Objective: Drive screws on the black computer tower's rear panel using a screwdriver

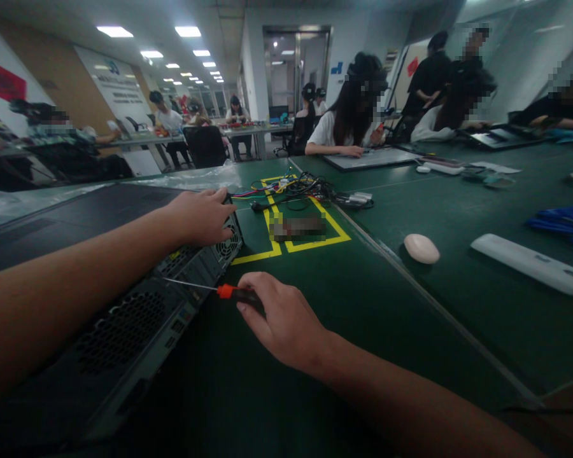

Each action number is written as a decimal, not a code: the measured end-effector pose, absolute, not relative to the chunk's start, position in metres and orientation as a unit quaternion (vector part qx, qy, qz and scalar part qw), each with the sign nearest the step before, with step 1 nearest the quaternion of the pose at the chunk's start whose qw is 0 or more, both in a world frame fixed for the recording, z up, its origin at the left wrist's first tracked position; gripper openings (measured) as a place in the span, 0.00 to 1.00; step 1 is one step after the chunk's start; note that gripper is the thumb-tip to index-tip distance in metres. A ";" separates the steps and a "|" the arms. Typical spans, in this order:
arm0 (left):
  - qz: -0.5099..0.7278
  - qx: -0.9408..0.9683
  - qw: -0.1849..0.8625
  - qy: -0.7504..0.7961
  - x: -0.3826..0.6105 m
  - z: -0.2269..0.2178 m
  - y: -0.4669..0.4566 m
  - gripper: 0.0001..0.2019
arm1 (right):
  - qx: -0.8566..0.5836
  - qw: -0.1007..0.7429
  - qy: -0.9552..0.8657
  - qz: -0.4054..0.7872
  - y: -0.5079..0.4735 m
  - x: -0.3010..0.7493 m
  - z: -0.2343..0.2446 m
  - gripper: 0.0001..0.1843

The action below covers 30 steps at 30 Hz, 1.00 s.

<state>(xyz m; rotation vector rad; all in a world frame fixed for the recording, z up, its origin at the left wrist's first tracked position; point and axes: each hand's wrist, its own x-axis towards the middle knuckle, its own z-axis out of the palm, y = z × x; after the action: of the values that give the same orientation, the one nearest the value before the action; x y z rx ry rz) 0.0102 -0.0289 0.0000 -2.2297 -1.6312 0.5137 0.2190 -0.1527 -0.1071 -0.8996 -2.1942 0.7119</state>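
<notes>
A black desktop computer case point(119, 331) lies on its side at the left, its vented back panel turned toward the right. My left hand point(200, 216) rests flat across the case's top edge by the round fan grille point(228, 240), fingers stretched out. In my right hand point(281, 315) is a screwdriver point(226, 291) with a dark handle and an orange collar. Its thin metal shaft points left, and the tip meets the back panel near the middle. Whether the tip sits in a screw is too small to tell.
Beyond the case lies a tangle of cables point(310, 186) near yellow tape markings point(315, 244) and a blurred-out object point(298, 227). To the right are a pale oval object point(421, 248) and a long white device point(530, 262) on the green table point(363, 324). Several people work farther back.
</notes>
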 end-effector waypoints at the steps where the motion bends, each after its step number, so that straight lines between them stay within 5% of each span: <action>1: 0.181 -0.783 0.165 -0.572 0.010 0.000 -0.029 0.35 | -0.343 0.326 -0.839 0.268 -0.152 0.219 -0.107 0.11; 30: 0.177 -0.785 0.173 -0.567 0.010 -0.001 -0.028 0.34 | -0.357 0.282 -0.848 0.270 -0.154 0.217 -0.103 0.16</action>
<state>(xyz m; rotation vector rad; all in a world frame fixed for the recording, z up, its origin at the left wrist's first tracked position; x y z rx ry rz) 0.0101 -0.0284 -0.0007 -2.2276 -1.6095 0.5015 0.2173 -0.1539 -0.1029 -0.9562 -2.2723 0.7245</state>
